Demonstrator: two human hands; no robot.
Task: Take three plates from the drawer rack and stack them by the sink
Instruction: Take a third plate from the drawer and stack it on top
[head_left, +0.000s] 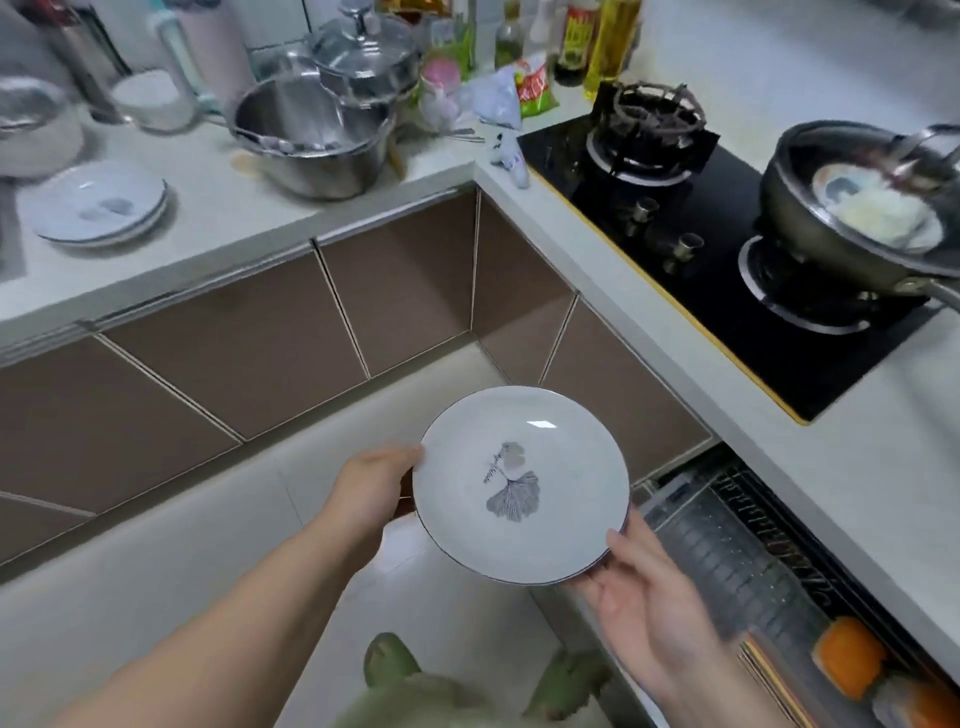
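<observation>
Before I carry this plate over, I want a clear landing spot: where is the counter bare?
Bare counter lies between the stacked plates and the steel pot, along the front edge. Behind the pot, bottles and packets crowd the corner. The plate sits between left hand and right hand.

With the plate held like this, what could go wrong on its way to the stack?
1. Both hands, left and right, hold the plate only by its rim, above the floor; a slip could break it.
2. The drawer stands open beside the right leg, so turning might mean bumping into it.
3. The stack lies near the counter edge; a careless landing could push it or chip a rim.
</observation>
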